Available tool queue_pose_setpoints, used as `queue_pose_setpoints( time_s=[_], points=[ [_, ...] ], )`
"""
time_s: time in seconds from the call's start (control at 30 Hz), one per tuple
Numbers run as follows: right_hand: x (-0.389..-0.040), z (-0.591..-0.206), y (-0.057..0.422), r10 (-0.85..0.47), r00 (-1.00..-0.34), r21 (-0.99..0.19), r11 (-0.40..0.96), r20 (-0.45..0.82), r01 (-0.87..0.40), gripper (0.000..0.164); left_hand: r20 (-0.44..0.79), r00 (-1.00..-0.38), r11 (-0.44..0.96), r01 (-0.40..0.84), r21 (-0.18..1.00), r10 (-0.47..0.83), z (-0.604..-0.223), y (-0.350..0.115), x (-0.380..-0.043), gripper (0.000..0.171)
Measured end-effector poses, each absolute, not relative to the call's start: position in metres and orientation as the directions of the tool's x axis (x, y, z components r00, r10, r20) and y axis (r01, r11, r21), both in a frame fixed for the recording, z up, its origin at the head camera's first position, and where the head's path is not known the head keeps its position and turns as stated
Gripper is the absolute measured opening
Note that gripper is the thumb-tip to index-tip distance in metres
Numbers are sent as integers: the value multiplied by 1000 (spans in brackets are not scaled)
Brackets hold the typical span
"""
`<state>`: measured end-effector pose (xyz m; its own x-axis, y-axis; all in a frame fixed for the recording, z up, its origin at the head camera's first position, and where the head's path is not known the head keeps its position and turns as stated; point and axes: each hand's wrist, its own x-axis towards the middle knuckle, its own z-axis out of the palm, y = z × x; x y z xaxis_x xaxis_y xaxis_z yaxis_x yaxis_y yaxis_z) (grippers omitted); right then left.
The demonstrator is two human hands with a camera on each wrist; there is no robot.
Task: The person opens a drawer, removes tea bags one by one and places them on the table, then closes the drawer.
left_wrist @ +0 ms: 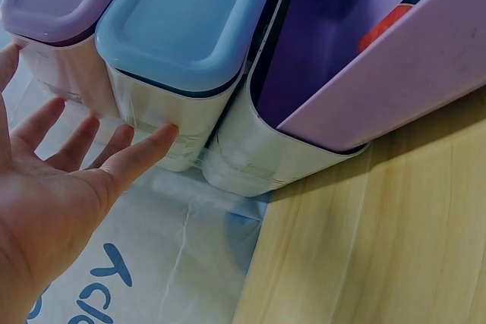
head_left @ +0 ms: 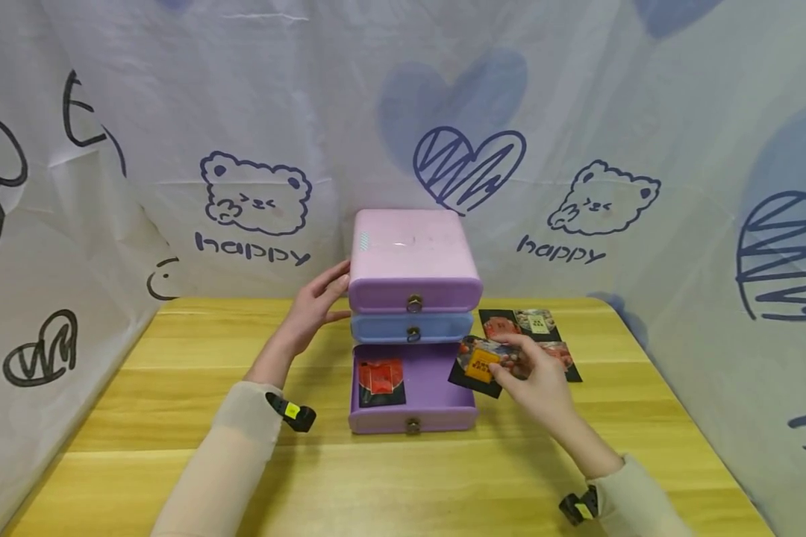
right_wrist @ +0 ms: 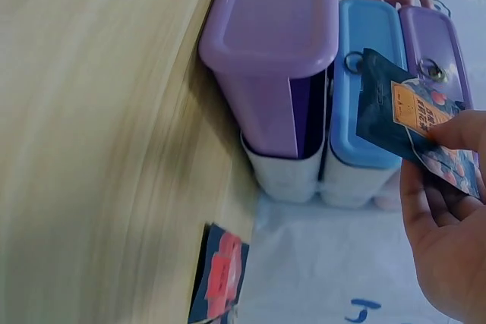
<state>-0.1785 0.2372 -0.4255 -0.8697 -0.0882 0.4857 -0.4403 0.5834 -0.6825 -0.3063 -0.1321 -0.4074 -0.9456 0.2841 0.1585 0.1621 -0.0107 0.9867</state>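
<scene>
A small drawer cabinet (head_left: 413, 246) with a pink top stands on the table, its purple bottom drawer (head_left: 430, 388) pulled out. Inside that drawer, at the left, lies a black packet with a red label (head_left: 380, 380). My left hand (head_left: 312, 313) rests against the cabinet's left side, fingers extended and spread in the left wrist view. Between thumb and fingers, my right hand (head_left: 540, 384) pinches a dark packet with an orange label (head_left: 481, 365), over the right edge of the drawer. In the right wrist view this packet (right_wrist: 406, 108) is tilted in front of the blue drawer (right_wrist: 372, 89).
Several more packets lie on the table right of the cabinet, among them one with a red label (head_left: 500, 325) and one with a pale label (head_left: 539, 322). The upper purple drawer (head_left: 389, 297) and blue drawer are closed. A printed cloth (head_left: 349, 112) hangs behind the wooden table (head_left: 175, 410).
</scene>
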Motion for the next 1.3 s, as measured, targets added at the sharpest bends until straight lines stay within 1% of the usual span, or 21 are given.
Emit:
queue_pose_setpoints(
  time_s=[0.13, 0.27, 0.4, 0.57, 0.73, 0.97, 1.17, 1.3],
  points=[
    [-173, -424, 247, -41, -892, -736, 549, 450, -396, 44, 155, -946, -13, 157, 987, 283, -407, -132, -306, 60],
    [-167, -422, 257, 19, -942, -812, 512, 336, -280, 39, 146, -948, -11, 149, 989, 284, -407, -132, -305, 61],
    [-165, -424, 269, 54, -972, -846, 505, 230, -172, 41, 143, -949, -16, 144, 989, 280, -407, -132, -306, 60],
    [-164, -428, 283, 69, -981, -818, 565, 179, -110, 45, 143, -951, -21, 142, 990, 275, -407, -132, -308, 60],
    [-165, -434, 295, 42, -990, -761, 645, 131, -73, 46, 139, -951, -15, 140, 990, 274, -408, -132, -310, 59],
    [-170, -441, 309, 13, -1000, -724, 690, 21, -6, 46, 144, -950, -12, 146, 989, 276, -406, -131, -307, 60],
    [-174, -447, 317, -4, -1000, -683, 730, -23, 13, 47, 143, -951, -10, 146, 989, 274, -406, -131, -306, 60],
    [-178, -452, 321, -26, -1000, -659, 752, -8, -15, 42, 143, -951, -13, 145, 989, 273, -405, -131, -306, 60]
  ],
)
